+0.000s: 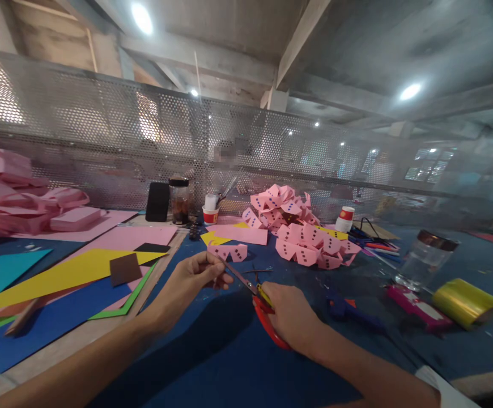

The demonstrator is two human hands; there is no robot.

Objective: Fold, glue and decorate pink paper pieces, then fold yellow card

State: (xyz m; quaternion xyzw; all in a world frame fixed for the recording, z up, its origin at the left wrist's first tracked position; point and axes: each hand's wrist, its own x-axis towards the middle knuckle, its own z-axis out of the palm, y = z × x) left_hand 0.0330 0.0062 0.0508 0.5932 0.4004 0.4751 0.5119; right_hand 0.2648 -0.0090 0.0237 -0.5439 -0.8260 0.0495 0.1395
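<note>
My right hand (pixel 291 314) grips a pair of scissors (pixel 267 323) with red and yellow handles. Their blades point up and left, toward the fingertips of my left hand (pixel 202 272). Those fingers are pinched together by the blade tips; what they hold, if anything, is too small or hidden to name. Just beyond the blades lies a pink paper cutout shaped like glasses (pixel 234 253), marked with dark squares. Thin dark strips (pixel 258 270) rest on the blue table behind the scissors. Farther back, similar dotted pink cutouts (pixel 300 246) are heaped up.
Coloured paper sheets (pixel 80 275) and pink folded paper (pixel 25 198) cover the left side. A lidded jar (pixel 179 201), a black phone-like slab (pixel 157 202) and a paper cup (pixel 210 214) stand by the mesh screen. At right are a clear jar (pixel 427 260), yellow tape roll (pixel 467 303) and blue glue gun (pixel 352 311).
</note>
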